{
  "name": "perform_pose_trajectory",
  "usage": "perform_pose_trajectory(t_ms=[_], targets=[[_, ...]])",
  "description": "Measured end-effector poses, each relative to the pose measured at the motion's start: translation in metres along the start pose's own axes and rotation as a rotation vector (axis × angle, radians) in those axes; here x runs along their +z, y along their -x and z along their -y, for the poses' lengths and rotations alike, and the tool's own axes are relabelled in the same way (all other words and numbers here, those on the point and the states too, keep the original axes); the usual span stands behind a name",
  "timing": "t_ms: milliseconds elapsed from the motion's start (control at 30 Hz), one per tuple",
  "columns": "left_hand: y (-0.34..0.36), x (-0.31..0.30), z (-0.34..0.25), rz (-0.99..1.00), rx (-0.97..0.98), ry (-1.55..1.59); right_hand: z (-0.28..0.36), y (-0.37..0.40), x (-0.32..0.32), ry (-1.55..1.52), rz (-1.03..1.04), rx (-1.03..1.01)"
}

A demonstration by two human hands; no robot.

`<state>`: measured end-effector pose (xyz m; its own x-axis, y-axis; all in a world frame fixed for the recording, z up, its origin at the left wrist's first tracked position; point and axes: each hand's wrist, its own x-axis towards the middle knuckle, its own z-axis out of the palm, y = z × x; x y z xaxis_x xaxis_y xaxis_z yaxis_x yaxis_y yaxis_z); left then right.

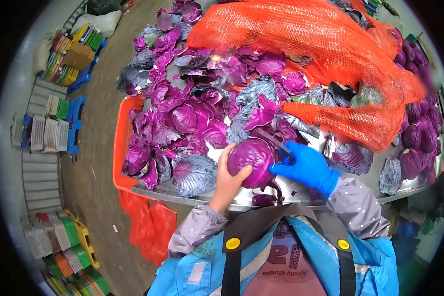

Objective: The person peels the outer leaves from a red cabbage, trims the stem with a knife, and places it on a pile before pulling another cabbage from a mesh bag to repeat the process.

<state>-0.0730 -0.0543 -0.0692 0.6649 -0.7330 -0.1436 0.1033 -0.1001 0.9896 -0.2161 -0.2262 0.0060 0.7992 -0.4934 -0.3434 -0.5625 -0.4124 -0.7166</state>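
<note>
Purple cabbage (pixel 250 160) sits between the left hand (pixel 228 180), clasping its side, and the right hand (pixel 307 166), closed round a knife (pixel 277 142).

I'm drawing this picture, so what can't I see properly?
Head view:
- Knife: handle mostly hidden by the right hand.
- Held cabbage: left side partly behind the left hand.
- Anything under the orange net: covered by it.
- Lowest crates: cut off by the dark edge.

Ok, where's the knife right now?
Right of centre in the head view, the knife is in the blue-gloved right hand, by the red cabbage.
</note>
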Motion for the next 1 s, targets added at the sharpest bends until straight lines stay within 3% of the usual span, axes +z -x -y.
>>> perform_pose_trajectory(t_ms=[167,267,333,433,600,700,767,833,867,1000], targets=[[-0.002,-0.001,-0.003,-0.003,-0.066,0.067,-0.026,-0.008,0.026,-0.193,0.008,-0.078],[-0.004,0.001,-0.001,-0.021,-0.036,0.016,-0.018,-0.008,0.023,-0.037,-0.018,-0.100],[-0.004,0.002,0.000,-0.025,-0.039,-0.006,-0.017,-0.009,0.029,0.246,-0.127,-0.208],[-0.005,0.003,-0.001,-0.026,-0.038,-0.046,-0.022,-0.015,0.032,0.297,-0.196,-0.209],[0.001,0.001,0.000,-0.028,0.021,-0.035,-0.057,-0.040,0.012,0.099,-0.237,0.074],[0.004,0.004,-0.009,-0.067,-0.043,0.152,-0.030,-0.032,0.012,-0.007,-0.362,-0.104],[0.003,0.002,-0.005,-0.065,-0.052,0.147,-0.009,-0.019,0.007,-0.080,-0.269,-0.078],[0.002,0.001,0.001,-0.040,0.025,-0.040,-0.001,-0.016,0.008,0.129,-0.102,-0.256],[0.001,0.001,0.001,-0.040,0.027,-0.039,0.006,-0.017,0.006,0.219,-0.048,-0.195],[0.002,0.001,0.004,-0.028,0.055,-0.068,0.003,-0.023,0.005,0.190,0.015,-0.217]])
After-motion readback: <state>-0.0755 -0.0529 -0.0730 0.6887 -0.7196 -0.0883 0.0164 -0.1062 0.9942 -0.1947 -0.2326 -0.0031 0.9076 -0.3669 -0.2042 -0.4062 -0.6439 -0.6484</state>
